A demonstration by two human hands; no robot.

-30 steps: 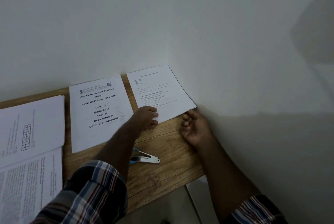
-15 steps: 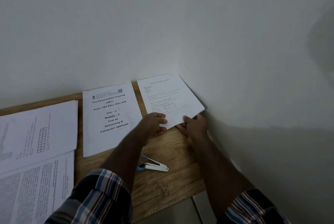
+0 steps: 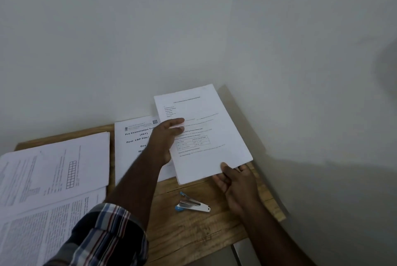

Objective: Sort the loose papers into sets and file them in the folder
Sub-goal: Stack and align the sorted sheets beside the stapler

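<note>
Two hands on printed sheet set (image 3: pixel 204 134), raised over desk (image 3: pixel 193 233) corner at 1 o'clock. My right hand (image 3: pixel 236 182) pinches near edge; left hand (image 3: pixel 166 139) flat, fingers straight on page. Stapler (image 3: pixel 192 204) at 6 o'clock of set.

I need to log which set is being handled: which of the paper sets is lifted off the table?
The set with the small table, rightmost: the right hand pinches its near edge, the left hand steadies it. The others lie flat.
</note>
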